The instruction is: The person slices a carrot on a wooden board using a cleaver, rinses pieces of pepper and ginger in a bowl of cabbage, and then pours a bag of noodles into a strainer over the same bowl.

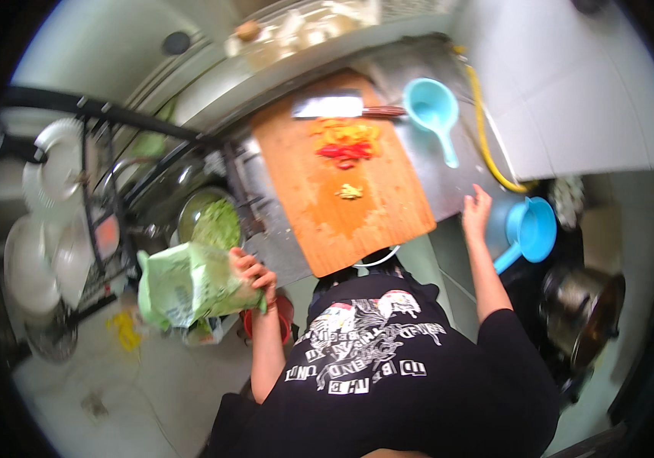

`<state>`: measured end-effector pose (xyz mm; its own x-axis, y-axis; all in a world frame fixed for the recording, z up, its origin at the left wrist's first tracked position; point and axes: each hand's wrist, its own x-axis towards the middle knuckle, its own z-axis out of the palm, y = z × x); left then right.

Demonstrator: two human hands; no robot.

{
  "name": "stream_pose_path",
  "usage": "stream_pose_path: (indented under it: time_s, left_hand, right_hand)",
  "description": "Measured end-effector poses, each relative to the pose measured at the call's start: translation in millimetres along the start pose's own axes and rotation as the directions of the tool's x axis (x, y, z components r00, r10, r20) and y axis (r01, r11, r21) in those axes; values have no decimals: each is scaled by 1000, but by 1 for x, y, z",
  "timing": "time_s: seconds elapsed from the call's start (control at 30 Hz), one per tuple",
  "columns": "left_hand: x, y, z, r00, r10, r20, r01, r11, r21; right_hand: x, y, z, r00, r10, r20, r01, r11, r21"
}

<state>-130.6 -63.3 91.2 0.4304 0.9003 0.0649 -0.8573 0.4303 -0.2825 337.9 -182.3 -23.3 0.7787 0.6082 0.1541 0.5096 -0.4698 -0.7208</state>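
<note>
My left hand [253, 276] grips a green plastic bag [189, 283] bearing writing, held to the left of the counter's front edge. Just beyond the bag, a metal bowl [190, 213] holds chopped green vegetable [218, 224]. My right hand [477, 210] is empty, its fingers apart, by the counter's right front corner. A wooden cutting board [281, 172] lies before me. On it are sliced yellow pepper [347, 133], red pepper strips [345, 151] and a small heap of minced pale pieces [351, 191]. Across its far end lies a cleaver [329, 106] with a brown handle.
A light-blue dipper [431, 106] sits on the metal counter [387, 71], near a yellow hose [480, 120]. Right of my right hand is a bluer dipper [533, 229], with a metal pot [573, 312] lower down. A black rack [95, 189] with white plates [32, 266] stands left.
</note>
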Motion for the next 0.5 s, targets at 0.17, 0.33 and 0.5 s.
stream_pose_path:
  time_s: [0.17,0.33,0.5]
  left_hand:
    - [-39,-6,-3,991,129,45,-130,991,33]
    - [-65,-10,-14,972,233,25,-234,970,60]
    - [-79,4,-25,976,219,15,-220,974,60]
  right_hand:
    - [24,-7,15,999,1,51,-6,996,92]
    - [5,-25,16,992,-42,118,35,997,67]
    - [-21,-43,24,965,-170,201,182,982,-45]
